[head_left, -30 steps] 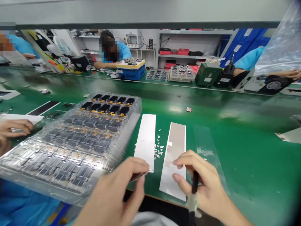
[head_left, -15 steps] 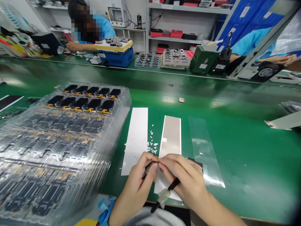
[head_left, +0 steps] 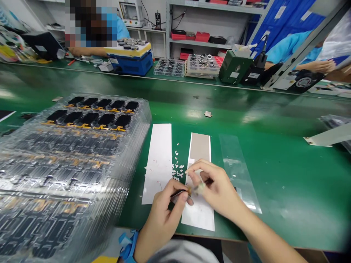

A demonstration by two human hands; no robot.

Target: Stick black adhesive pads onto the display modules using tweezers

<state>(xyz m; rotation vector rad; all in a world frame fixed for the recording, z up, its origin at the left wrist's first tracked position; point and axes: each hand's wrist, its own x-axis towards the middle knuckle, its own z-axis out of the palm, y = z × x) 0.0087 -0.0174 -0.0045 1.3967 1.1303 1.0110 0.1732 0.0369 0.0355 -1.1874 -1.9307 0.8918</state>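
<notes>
Between its thumb and fingers, my left hand [head_left: 164,212] grips a small dark display screen [head_left: 177,193] whose orange flex cable points to the right. My right hand [head_left: 219,186] is just right of it, fingers curled around tweezers with a taped grip [head_left: 200,188]; motion smears them, and their tips do not show clearly. Under the hands lies a white-edged strip with a grey-beige upper part [head_left: 201,146]. A plain white strip [head_left: 161,146] lies to the left, and small white scraps [head_left: 177,171] are scattered between the two strips.
Tall stacked clear trays [head_left: 109,153] of display screens stand at the left. A clear film strip [head_left: 233,157] lies right of my hands. Farther off are a small metallic part [head_left: 208,114] and a white bracket [head_left: 326,138]. Two people in blue work across the bench.
My right hand has lifted off the screen and flex cable, and the tweezers have swung from pointing down toward me to beside the cable. My left hand keeps its hold; the view shifted slightly.
</notes>
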